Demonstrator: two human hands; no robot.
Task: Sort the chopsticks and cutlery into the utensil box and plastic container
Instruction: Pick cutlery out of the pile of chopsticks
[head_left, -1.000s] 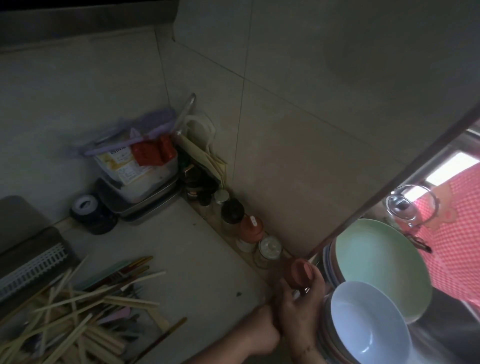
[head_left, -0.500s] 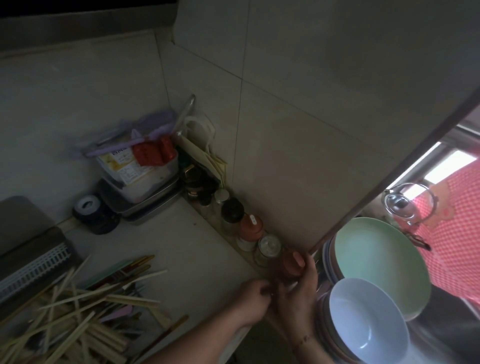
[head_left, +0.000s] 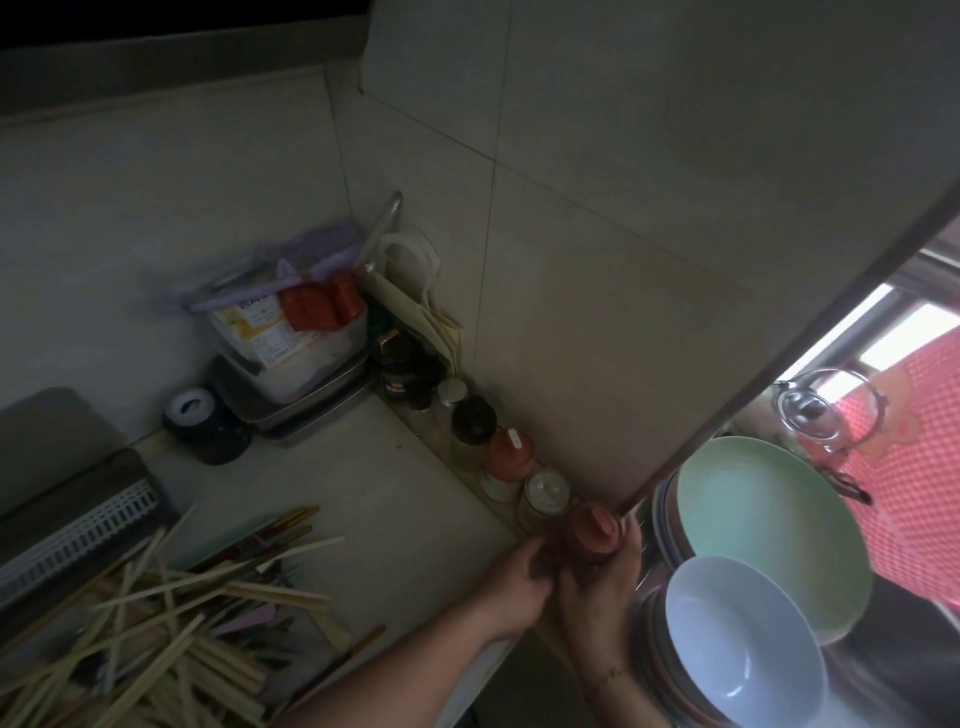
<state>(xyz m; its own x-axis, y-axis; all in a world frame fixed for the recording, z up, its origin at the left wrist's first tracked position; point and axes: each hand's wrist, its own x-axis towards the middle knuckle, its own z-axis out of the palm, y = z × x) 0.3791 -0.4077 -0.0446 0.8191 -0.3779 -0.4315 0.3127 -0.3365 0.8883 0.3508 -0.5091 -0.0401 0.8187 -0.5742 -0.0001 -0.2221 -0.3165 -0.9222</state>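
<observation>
Chopsticks (head_left: 171, 613) lie left of, seemingly, 2 stacked bowls (head_left: 743, 639).

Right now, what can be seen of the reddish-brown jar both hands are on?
The reddish-brown jar looks like plastic, with a rounded lid that has a lighter oval flip tab on top. It stands about upright at the near end of the row of jars along the wall, next to a clear jar. The right hand wraps it from below and the side; the left hand touches its lower left. Its body is mostly hidden by the fingers and the dim light.
</observation>
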